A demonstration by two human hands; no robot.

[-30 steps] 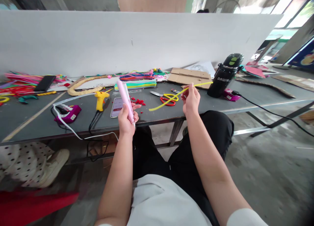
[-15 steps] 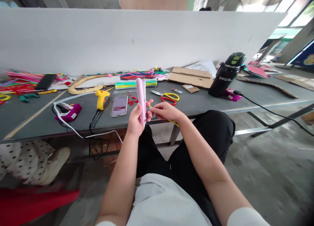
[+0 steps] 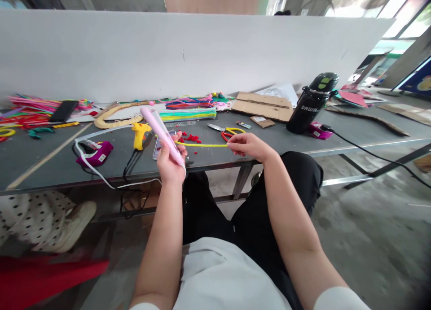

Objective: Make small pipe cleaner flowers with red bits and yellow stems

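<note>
My left hand point(image 3: 170, 164) is closed round a pink hair-iron-like tool point(image 3: 158, 129) that tilts up to the left over the table's front edge. One end of a yellow pipe cleaner point(image 3: 202, 145) is clamped in the tool. It stretches level to the right, where my right hand point(image 3: 247, 146) pinches its other end. A phone point(image 3: 158, 146) lies on the grey table point(image 3: 50, 159) just behind my left hand, partly hidden by it.
On the table lie a yellow glue gun point(image 3: 138, 135), red-and-yellow scissors point(image 3: 229, 133), a purple device point(image 3: 94, 152) with a white cord, piles of coloured pipe cleaners point(image 3: 186, 115), cardboard point(image 3: 262, 106) and a black bottle point(image 3: 311, 103). A black cable point(image 3: 370, 153) runs off right. Another person's shoe point(image 3: 72, 227) is at lower left.
The pink tool has tipped from upright to leaning left. My right hand has drawn away to the right, and the yellow pipe cleaner now stretches level between tool and hand.
</note>
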